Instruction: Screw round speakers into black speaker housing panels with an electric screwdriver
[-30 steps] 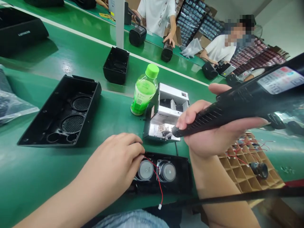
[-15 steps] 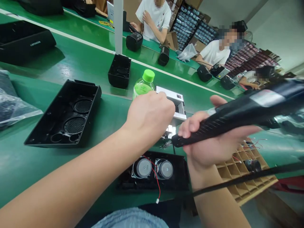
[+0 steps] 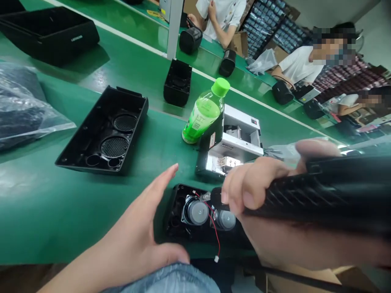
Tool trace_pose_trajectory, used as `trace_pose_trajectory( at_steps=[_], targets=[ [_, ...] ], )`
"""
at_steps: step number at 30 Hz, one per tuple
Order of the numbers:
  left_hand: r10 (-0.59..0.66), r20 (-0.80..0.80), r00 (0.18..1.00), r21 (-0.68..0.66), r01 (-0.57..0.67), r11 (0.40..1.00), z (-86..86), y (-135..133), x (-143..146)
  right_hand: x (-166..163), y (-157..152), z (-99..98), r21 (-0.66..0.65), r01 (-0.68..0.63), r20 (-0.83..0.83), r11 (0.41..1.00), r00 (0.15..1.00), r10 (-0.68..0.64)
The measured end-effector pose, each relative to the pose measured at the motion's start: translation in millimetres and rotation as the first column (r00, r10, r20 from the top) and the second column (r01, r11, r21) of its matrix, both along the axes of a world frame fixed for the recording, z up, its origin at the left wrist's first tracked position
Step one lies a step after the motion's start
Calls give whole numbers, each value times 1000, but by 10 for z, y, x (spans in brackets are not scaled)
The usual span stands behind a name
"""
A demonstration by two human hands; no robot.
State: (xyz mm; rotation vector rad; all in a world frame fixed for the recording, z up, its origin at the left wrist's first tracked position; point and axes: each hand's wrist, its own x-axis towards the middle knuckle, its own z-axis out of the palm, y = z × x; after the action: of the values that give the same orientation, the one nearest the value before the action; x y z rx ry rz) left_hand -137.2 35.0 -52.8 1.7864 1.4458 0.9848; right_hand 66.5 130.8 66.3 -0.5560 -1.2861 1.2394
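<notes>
Screwdriver [image 3: 308, 195] cut off right, speaker panel [image 3: 179, 226] partly behind right hand [image 3: 275, 240]

counts — 1 bottle [image 3: 203, 116] | 2 speaker drivers [image 3: 196, 212] [image 3: 226, 220] | 1 screwdriver [image 3: 305, 191] | 1 screw feeder [image 3: 241, 143]

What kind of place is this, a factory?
Most likely a factory line that builds speakers: a long green belt, open black speaker shells lying on it, the right hand gripping a power screwdriver, and other workers seated along the far side.

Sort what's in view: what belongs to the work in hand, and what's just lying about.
In hand: electric screwdriver, gripped by right hand; speaker housing with two drivers, at its tip; left hand, open beside it.
Lying about: green bottle; empty black housing; plastic bag.
</notes>
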Motion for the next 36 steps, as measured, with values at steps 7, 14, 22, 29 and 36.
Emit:
trace_pose_trajectory(
  at_steps=[7, 14, 22, 29, 36],
  targets=[
    [-59, -61, 996, -20, 58, 998, -383, -58, 152, -140, 91, -256, 12, -104, 68, 995, 992, 103],
    [-75, -62, 995, -59, 71, 996, -345, -45, 138, -215, 101, -319, -10, -5, 101, 1000, 995, 6],
    [-76, -66, 995, -66, 71, 995, -327, -42, 135, -217, 112, -349, -33, -27, 128, 999, 991, 31],
    [-69, -66, 995, -50, 66, 997, -329, -32, 152, -182, 96, -459, -15, -66, 111, 998, 992, 67],
    [-56, -34, 998, -11, 56, 998, -346, -28, 150, -179, 48, -569, 77, -66, 102, 995, 993, 58]
  ],
)
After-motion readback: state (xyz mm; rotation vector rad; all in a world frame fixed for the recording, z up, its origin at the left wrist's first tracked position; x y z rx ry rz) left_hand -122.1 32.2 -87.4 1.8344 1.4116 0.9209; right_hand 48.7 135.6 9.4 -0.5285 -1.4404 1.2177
